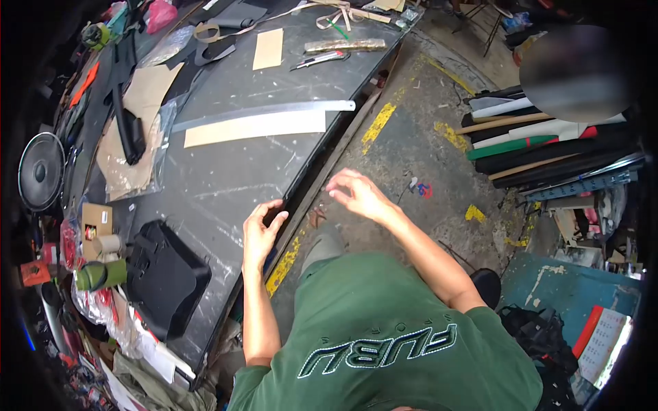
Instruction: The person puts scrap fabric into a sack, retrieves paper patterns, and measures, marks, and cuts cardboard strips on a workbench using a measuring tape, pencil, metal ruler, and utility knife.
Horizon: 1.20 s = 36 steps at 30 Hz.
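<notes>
My left hand (261, 231) hangs at the edge of the dark worktable (233, 178), fingers curved and thumb apart, with nothing in it. Out past that edge, over the floor, my right hand (359, 194) is raised with loosely bent fingers and no object visible in it. On the tabletop beyond my hands lies a pale rectangular strip (257, 128), with a long metal ruler (301, 106) along its far side. Farther back are a utility knife (320, 60), a long speckled bar (345, 45) and a small beige rectangular piece (268, 48).
A black bag-like case (166, 277) lies at the table's near left, beside a green roll (101, 274). A round fan-like object (41, 171) stands at far left. Rolls of material (541, 140) are stacked on the right. Yellow markings (378, 127) run along the floor.
</notes>
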Available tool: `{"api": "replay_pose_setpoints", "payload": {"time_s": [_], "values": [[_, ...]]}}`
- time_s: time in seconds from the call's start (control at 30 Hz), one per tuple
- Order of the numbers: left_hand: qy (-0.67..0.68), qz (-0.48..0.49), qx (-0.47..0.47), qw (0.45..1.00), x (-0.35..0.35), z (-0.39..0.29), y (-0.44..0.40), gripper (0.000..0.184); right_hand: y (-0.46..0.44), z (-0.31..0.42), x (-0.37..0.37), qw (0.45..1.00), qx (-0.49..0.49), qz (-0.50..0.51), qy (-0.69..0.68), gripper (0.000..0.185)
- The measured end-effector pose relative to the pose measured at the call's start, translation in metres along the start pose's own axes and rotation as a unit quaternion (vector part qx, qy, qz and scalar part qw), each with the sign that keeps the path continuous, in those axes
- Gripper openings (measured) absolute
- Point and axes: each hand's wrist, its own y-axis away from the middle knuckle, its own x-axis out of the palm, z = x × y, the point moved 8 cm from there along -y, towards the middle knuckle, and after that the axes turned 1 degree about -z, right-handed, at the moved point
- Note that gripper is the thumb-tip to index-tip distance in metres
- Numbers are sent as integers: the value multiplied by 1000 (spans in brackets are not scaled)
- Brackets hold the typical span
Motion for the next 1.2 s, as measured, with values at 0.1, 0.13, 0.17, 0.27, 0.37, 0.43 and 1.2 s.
{"api": "replay_pose_setpoints", "payload": {"time_s": [0.1,0.13,0.17,0.27,0.37,0.43,1.2], "values": [[-39,28,24,999,2,-33,-57,36,-47,-41,-44,981,-35,-153,112,23],[-48,38,57,996,5,-44,-78,39,-69,-50,-58,981,-37,-154,113,23],[-59,50,85,993,8,-52,-93,42,-83,-56,-76,962,-52,-196,184,25],[-84,77,92,989,11,-60,-114,49,-105,-69,-97,939,-47,-214,266,30],[-108,90,83,987,12,-67,-151,57,-136,-83,-122,932,-32,-187,308,36],[-134,57,83,986,8,-64,-167,64,-150,-107,-124,975,25,-90,203,37],[-239,-117,-22,964,12,-59,-233,89,-245,-105,-145,989,-69,106,81,44]]}}
